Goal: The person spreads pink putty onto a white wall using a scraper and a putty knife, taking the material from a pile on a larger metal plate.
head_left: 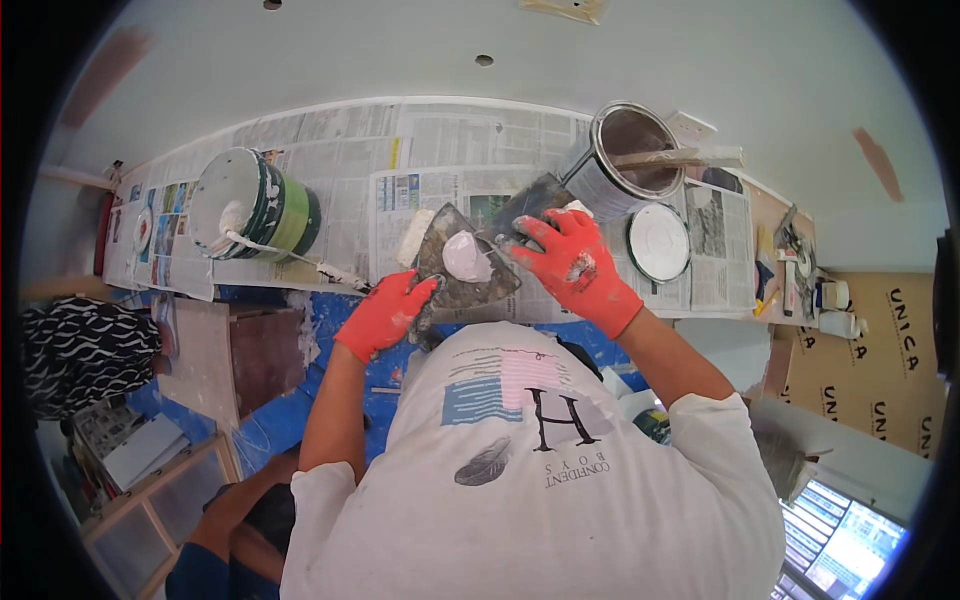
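Over a desk [768,205] spread with newspaper [345,190], a person's red-gloved left grip [385,312] is closed on the near left corner of a dark plate [437,247], which carries a lump of pink paste [467,257] near its middle. The right grip [575,260], gloved alike, grasps a dark blade [533,204] just beyond the plate's right side; whether the two touch, I cannot tell. A green bucket [290,212] is at left, and at right an open can [607,192] with a stick [668,158] across its mouth stands near a round white lid [659,243].
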Action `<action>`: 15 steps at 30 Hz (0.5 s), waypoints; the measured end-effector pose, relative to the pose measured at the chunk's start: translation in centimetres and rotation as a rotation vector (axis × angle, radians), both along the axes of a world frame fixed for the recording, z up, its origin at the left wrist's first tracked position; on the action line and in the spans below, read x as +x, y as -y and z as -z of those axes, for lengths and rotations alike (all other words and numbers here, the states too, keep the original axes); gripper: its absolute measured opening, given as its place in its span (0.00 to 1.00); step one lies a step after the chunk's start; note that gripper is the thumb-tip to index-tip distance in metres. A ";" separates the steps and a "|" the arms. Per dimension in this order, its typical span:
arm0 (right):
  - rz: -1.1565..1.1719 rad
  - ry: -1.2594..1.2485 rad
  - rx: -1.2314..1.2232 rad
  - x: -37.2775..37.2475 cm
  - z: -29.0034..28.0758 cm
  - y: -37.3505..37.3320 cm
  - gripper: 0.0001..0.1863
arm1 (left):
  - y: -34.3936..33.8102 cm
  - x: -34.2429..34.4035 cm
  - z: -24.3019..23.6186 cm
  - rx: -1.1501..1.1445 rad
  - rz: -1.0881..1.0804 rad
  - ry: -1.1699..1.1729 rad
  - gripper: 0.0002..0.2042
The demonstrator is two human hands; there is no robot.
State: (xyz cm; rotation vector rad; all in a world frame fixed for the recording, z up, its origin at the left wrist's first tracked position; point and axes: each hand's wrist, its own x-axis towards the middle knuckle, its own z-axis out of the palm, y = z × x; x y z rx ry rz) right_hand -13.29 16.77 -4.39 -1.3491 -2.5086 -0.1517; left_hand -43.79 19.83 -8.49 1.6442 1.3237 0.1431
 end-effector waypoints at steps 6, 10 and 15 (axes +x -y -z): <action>0.002 -0.036 0.014 -1.0 1.0 -2.3 0.20 | 0.4 -0.1 -0.5 -0.006 0.075 -0.088 0.33; 0.116 -0.072 0.056 -1.0 1.5 -3.2 0.21 | 0.2 -1.9 2.5 0.057 0.192 -0.043 0.29; 0.075 -0.075 0.100 -0.5 1.7 -2.0 0.22 | 0.8 -5.5 5.5 0.338 0.338 0.123 0.25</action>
